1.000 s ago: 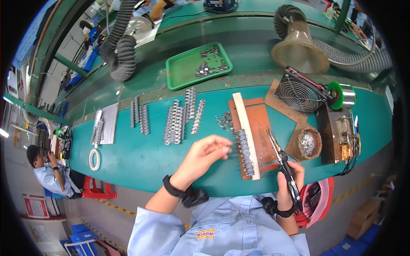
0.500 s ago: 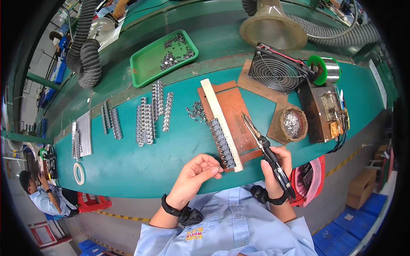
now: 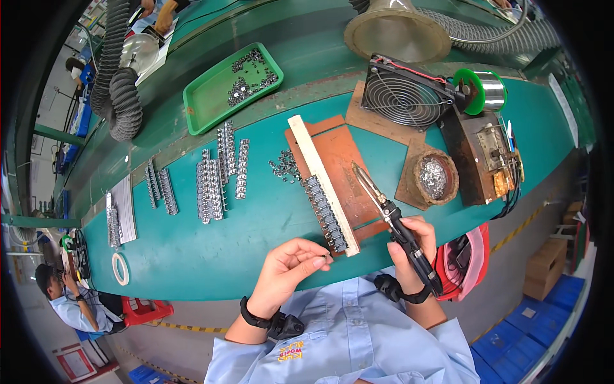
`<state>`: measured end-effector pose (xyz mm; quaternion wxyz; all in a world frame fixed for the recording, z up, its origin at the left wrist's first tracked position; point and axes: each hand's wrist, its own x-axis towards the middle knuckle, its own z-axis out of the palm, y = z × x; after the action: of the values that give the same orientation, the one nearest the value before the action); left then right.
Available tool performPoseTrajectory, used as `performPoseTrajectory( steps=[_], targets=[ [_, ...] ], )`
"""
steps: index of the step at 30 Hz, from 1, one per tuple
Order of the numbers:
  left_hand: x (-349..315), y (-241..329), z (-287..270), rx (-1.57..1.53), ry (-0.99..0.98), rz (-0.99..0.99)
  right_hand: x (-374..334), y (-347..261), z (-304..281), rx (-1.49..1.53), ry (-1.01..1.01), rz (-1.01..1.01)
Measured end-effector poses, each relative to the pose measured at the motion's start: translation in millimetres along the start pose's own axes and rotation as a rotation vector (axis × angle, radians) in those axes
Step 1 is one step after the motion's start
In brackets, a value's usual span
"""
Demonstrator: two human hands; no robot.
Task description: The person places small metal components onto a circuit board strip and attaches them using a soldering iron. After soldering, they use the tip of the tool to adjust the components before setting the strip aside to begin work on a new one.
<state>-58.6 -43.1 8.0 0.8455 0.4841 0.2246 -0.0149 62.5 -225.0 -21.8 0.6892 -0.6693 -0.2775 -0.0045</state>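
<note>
My right hand [image 3: 412,246] is wrapped round the black handle of a soldering iron [image 3: 398,232]; its metal tip points up and left over a brown board [image 3: 342,157]. My left hand [image 3: 291,264] is closed in a pinch by the near end of a pale wooden strip [image 3: 320,169]. A tiny dark piece shows at its fingertips, too small to name. Along the strip's left side runs a row of small dark metal components [image 3: 324,213]. Beside the strip's middle lies a loose pile of small metal parts [image 3: 284,166].
Finished-looking component rows [image 3: 208,187] stand on the green mat at left, near a tape ring [image 3: 120,269]. Behind them sits a green tray [image 3: 192,105] of small parts. A fan [image 3: 406,96], solder spool [image 3: 491,91], round pot [image 3: 435,178] and soldering station [image 3: 476,153] occupy the right.
The bench contents have shifted slightly left in view. My left hand keeps its pinch, and a dark piece shows more clearly at its fingertips. The right hand keeps hold of the soldering iron.
</note>
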Motion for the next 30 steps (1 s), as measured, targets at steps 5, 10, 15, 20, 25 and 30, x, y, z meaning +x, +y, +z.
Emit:
performPoseTrajectory(
  steps=[5, 10, 15, 20, 25, 30],
  targets=[
    [-4.3, 8.2, 10.9, 0.08, -0.089, 0.151, -15.6, -14.0, 6.5, 0.231, -0.225, 0.202],
    [-5.3, 5.7, 9.2, 0.147, -0.212, 0.295, -2.4, -36.4, 21.7, 0.06, -0.372, -0.019],
    [-8.2, 5.2, 11.5, 0.246, -0.196, 0.322, -3.2, -43.5, 24.2, 0.073, -0.33, 0.036],
    [-10.1, 4.9, 13.5, 0.27, -0.161, 0.359, -4.7, -44.5, 26.0, 0.067, -0.306, 0.012],
    [-11.2, 4.8, 13.8, 0.289, -0.159, 0.383, -6.4, -44.1, 26.7, 0.063, -0.299, -0.007],
    [-10.5, 4.6, 13.9, 0.328, -0.156, 0.403, -6.8, -44.2, 27.9, 0.052, -0.275, -0.009]
  ],
)
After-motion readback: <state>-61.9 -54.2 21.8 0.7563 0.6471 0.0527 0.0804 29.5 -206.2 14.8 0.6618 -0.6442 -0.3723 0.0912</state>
